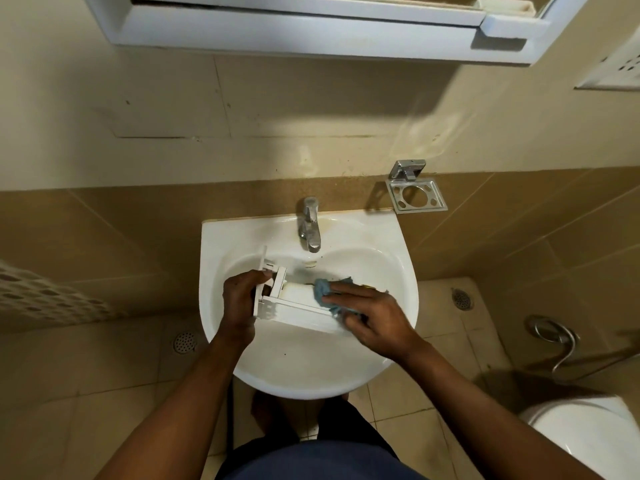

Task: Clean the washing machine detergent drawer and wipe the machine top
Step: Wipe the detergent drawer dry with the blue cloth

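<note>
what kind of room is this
Most likely a home bathroom: a white sink with a chrome tap, a toilet at lower right, and a floor drain in the tiles.

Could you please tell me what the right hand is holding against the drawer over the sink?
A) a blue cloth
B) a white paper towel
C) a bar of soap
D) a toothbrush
A: the right hand holds a crumpled blue cloth down in the white drawer, which the left hand grips at its other end over the sink.
</note>
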`<state>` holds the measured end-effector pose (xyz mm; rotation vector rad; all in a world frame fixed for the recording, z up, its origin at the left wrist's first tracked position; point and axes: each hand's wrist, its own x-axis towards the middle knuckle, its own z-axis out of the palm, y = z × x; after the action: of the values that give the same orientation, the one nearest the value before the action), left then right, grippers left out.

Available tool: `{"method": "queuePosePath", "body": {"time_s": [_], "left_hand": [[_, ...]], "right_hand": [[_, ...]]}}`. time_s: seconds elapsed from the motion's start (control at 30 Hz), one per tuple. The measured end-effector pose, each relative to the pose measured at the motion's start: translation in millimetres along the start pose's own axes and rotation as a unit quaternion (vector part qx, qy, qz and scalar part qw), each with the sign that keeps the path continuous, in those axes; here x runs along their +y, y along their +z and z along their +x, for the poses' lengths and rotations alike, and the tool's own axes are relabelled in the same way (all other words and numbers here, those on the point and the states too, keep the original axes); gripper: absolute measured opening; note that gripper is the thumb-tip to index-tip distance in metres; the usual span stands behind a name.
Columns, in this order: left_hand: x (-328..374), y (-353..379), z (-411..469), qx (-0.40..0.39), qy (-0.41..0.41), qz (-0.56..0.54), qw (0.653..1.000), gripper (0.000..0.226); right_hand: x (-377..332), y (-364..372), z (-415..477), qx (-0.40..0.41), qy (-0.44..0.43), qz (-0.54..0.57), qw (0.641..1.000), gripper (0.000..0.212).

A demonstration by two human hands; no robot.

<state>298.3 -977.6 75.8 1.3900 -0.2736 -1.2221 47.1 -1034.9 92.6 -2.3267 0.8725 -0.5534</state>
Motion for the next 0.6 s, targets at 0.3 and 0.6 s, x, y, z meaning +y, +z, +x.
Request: {"method": "queuePosePath", "body": {"time_s": [0.3,0.6], "left_hand": [[8.8,-3.3,0.8,0.001,-0.013,0.000,1.000,0.024],[10.7,-2.5,4.2,0.006,-0.018,-0.005,1.000,0.035]], "right_hand": [[4.9,-24.9,24.7,0.060,0.132,-0.036,0.989,0.034],[-36.9,29.1,38.8,-0.026,-0.053,-0.013,0.998,0.041]]}}
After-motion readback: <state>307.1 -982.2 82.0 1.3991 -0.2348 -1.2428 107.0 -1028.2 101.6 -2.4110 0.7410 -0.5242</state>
